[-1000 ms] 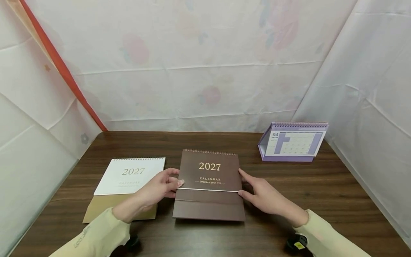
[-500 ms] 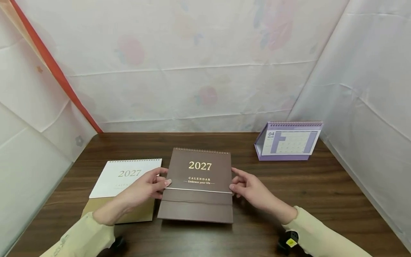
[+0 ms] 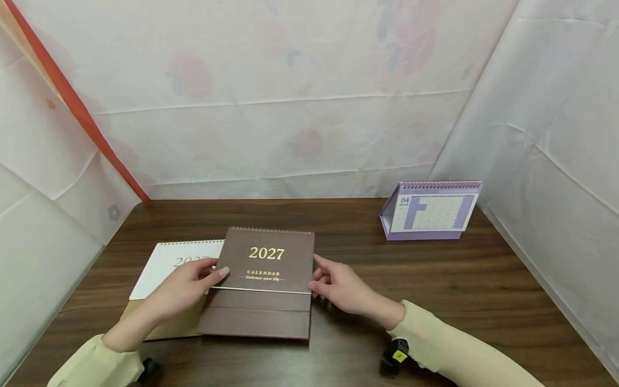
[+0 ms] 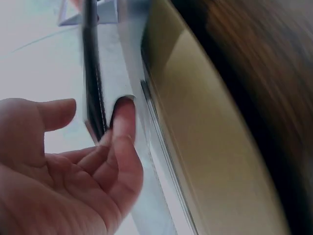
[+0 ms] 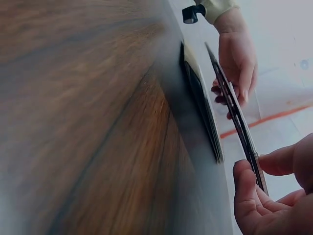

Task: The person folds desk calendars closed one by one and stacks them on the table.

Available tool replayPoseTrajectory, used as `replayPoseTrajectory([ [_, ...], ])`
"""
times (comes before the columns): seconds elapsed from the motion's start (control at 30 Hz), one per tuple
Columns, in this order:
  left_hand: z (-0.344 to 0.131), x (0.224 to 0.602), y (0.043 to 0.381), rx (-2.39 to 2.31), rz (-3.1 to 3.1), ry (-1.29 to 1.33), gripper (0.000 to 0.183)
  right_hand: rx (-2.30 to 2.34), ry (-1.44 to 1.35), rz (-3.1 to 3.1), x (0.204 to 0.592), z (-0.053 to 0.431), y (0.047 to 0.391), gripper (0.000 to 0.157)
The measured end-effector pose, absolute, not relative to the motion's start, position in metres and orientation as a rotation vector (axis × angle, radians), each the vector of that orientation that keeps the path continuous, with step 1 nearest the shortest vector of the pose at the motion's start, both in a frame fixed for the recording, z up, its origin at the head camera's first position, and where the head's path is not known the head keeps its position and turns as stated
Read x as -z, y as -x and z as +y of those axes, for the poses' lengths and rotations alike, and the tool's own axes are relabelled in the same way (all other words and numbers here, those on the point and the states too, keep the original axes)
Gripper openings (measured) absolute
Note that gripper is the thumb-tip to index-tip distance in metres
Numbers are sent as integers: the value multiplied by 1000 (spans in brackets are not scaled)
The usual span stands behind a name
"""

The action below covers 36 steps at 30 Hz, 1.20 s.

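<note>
A brown 2027 desk calendar [image 3: 267, 266], flat with gold lettering and a spiral along its far edge, is held level between both hands. My left hand [image 3: 184, 290] grips its left edge, thumb on the cover and fingers curled beneath. At the opposite edge, my right hand [image 3: 345, 290] pinches it between thumb and fingers. Its left part overlaps a white 2027 desk calendar [image 3: 157, 274] with a tan base, which lies on the table. In the right wrist view a gap shows between the brown calendar [image 5: 239, 122] and the lower one [image 5: 208, 112].
On the dark wood table [image 3: 435, 322], a purple desk calendar [image 3: 432, 212] stands upright at the back right, showing page 04. Pale patterned cloth [image 3: 300, 107] hangs behind the table and along both sides, with a red strip [image 3: 77, 110] at the left.
Both hands have carried the brown calendar leftward, from beside the white calendar to partly over it. The white and purple calendars stay in their places on the table.
</note>
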<state>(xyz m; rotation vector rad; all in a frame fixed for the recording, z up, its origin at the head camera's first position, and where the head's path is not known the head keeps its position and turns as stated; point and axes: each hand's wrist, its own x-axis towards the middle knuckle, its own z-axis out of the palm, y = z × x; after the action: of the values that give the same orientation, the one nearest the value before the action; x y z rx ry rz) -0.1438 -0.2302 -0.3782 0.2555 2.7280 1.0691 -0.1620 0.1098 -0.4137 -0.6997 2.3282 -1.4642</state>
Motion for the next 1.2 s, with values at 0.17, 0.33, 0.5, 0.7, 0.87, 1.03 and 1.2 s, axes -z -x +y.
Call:
replayPoseTrajectory([
  [0.17,-244,381,144,-871,2889,-255,53,1416,727,2348,414,87,169,68],
  [0.33,-264,383,144,-804,2913,-147,63,1352,780,2371,412,62,178,69],
  [0.5,-286,386,145,-761,2921,-57,64,1327,731,2375,410,35,187,73],
  [0.7,-310,392,147,-650,3006,-39,65,1381,678,2315,412,7,192,77],
  [0.87,-328,394,147,-569,3040,-9,75,1333,667,2320,415,-12,191,81],
  [1.03,-342,397,148,-500,3033,13,78,1182,673,2359,417,-27,189,86],
  [1.2,-352,401,147,-478,3003,50,82,1022,685,2424,414,-38,190,86],
])
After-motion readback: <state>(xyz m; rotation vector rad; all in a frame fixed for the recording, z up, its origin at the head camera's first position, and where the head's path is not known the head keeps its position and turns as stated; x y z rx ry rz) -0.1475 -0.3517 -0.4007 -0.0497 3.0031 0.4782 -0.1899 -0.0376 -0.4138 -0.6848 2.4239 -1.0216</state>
